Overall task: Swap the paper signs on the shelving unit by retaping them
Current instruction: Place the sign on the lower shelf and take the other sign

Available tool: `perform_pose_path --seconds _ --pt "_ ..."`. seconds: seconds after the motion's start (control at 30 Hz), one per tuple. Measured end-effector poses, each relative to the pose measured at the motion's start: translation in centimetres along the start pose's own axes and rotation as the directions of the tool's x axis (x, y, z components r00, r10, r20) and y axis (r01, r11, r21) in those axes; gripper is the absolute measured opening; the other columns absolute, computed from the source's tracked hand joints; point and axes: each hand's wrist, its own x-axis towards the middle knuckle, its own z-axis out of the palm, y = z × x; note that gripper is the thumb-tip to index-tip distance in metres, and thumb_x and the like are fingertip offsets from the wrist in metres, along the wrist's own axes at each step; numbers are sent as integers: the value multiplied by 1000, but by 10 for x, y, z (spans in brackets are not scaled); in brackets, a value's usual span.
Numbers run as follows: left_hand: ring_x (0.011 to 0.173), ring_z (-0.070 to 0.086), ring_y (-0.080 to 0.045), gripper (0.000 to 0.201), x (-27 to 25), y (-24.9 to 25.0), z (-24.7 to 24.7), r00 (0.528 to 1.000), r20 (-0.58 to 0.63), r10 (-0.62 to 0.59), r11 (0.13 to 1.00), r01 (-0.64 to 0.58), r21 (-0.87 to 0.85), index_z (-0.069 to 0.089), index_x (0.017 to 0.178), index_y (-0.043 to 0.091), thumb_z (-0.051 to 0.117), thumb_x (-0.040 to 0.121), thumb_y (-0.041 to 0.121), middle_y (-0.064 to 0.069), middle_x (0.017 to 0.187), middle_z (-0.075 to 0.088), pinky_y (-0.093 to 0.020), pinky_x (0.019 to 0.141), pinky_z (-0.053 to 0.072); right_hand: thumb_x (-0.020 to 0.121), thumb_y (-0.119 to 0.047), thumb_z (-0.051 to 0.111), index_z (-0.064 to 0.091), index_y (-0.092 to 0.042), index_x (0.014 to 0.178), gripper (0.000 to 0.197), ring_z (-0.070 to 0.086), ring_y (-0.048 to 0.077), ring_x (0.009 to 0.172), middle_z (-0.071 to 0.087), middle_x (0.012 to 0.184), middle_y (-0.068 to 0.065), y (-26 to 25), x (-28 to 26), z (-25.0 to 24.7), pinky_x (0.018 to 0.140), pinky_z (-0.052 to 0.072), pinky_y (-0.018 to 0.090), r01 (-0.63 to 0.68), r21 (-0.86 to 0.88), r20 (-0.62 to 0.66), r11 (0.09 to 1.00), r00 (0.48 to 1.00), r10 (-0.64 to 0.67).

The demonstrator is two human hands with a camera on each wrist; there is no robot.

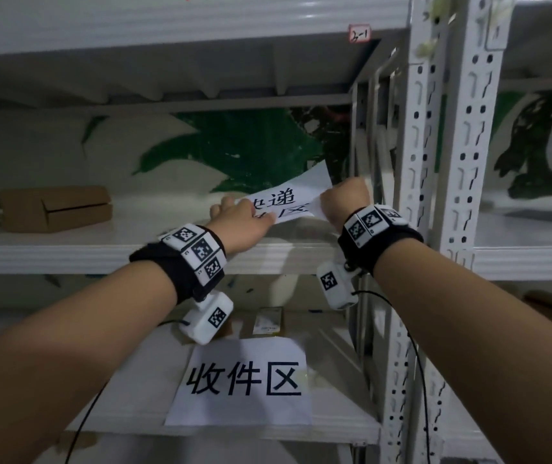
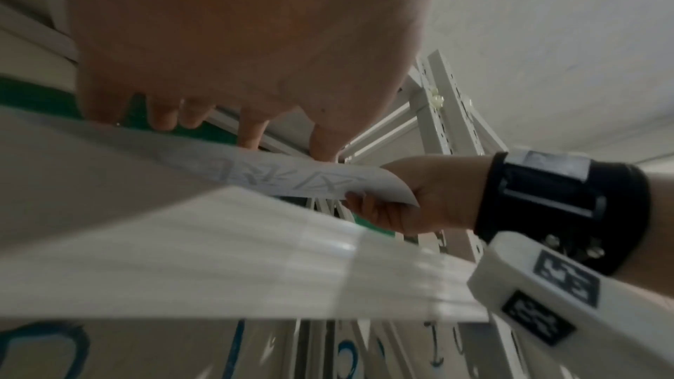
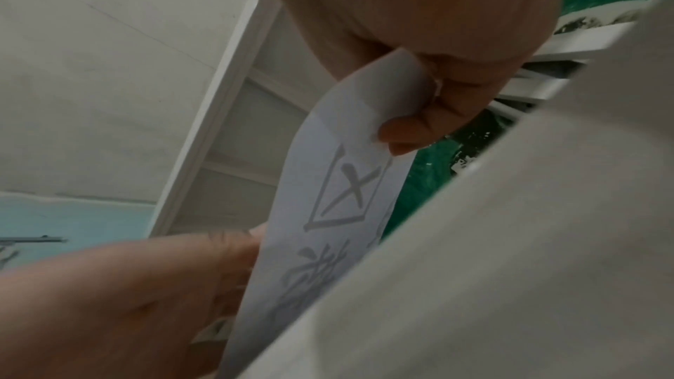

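A white paper sign with black characters hangs over the middle shelf, stretched between both hands. My right hand pinches its raised right end between thumb and curled fingers. My left hand lies over the sign's left end, with its fingertips resting on the top of the paper close to the shelf surface. The sign curves up from the shelf toward the right hand. A second white sign with three large black characters lies flat on the lower shelf.
A brown cardboard box sits at the left of the middle shelf. Perforated white uprights stand just right of my right hand. A small box lies behind the lower sign. The upper shelf's edge carries a small label.
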Motion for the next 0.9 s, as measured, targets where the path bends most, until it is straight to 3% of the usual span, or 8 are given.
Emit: perform_pose_path --seconds 0.13,0.23,0.3,0.4,0.53,0.67,0.8,0.9 --pt "103 60 -30 55 10 -7 18 995 76 67 997 -69 32 59 103 17 31 107 64 -9 107 56 -37 84 41 95 -13 58 63 1 127 35 64 28 100 67 117 18 17 6 -1 93 58 40 -41 -79 127 996 991 51" --pt "92 65 -27 54 18 -18 18 990 107 95 996 -94 -7 57 95 19 31 106 65 -5 97 54 -32 76 41 94 -28 68 65 -2 118 36 67 35 109 69 119 18 19 2 2 96 58 44 -49 -90 124 995 990 60" --pt "96 66 -28 43 19 -23 15 982 148 121 993 -120 -19 53 97 22 37 106 61 -4 100 54 -33 80 43 88 -38 76 62 -2 109 44 69 35 102 71 109 15 17 -2 3 92 59 44 -73 -70 95 995 992 80" --pt "130 60 -30 48 13 -26 12 971 184 151 988 -151 -14 69 124 18 39 110 53 -9 130 65 -36 104 43 88 -33 77 52 -2 142 68 64 34 114 66 128 15 19 -11 2 93 55 34 -34 -13 79 999 996 35" --pt "158 27 -31 83 4 -29 18 970 199 139 988 -150 41 26 167 23 26 102 75 -3 172 28 -45 127 24 91 -26 63 55 -13 145 56 64 19 90 67 128 9 21 -28 -2 81 47 25 106 -55 79 993 992 -101" --pt "162 -7 -34 98 -8 -29 27 989 109 103 993 -96 -73 -8 167 38 29 91 87 -4 176 3 -56 129 10 94 -26 58 66 -15 134 42 63 14 88 71 124 5 21 -61 -1 79 45 21 259 -89 117 962 962 -248" --pt "158 28 -22 81 -31 -23 36 989 -142 40 702 -129 -700 22 167 25 59 101 53 -1 170 32 -50 127 29 96 -15 56 78 -13 117 30 65 4 68 77 101 -2 23 -98 1 60 53 17 284 171 -15 943 958 -286" --pt "138 55 -12 45 -63 -13 52 933 -346 -102 543 -239 -805 56 147 15 61 102 11 1 150 59 -35 119 44 91 -16 60 82 -19 91 22 72 8 76 79 87 -3 29 -132 8 73 62 26 225 404 -80 886 974 -211"
